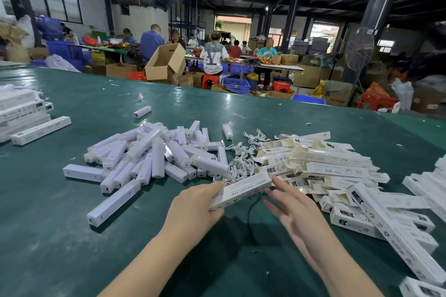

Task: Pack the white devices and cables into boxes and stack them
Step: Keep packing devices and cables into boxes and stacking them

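My left hand (195, 205) grips the near end of a long white printed box (241, 190), held slanted just above the green table (72, 236). My right hand (292, 212) has its fingers spread, with the fingertips touching the box's far end and underside. Behind the box lies a tangle of white cables (239, 166). A heap of white bar-shaped devices (154, 159) sits to the left of the cables. Flat unfolded boxes (323, 164) are piled to the right. A stack of packed boxes (21, 116) stands at the far left edge.
More white boxes (395, 224) lie along the right side of the table. A black cord (251, 219) runs under my hands. One device (113, 202) lies apart near my left arm. Beyond the table, people sit at benches among cardboard cartons and blue crates.
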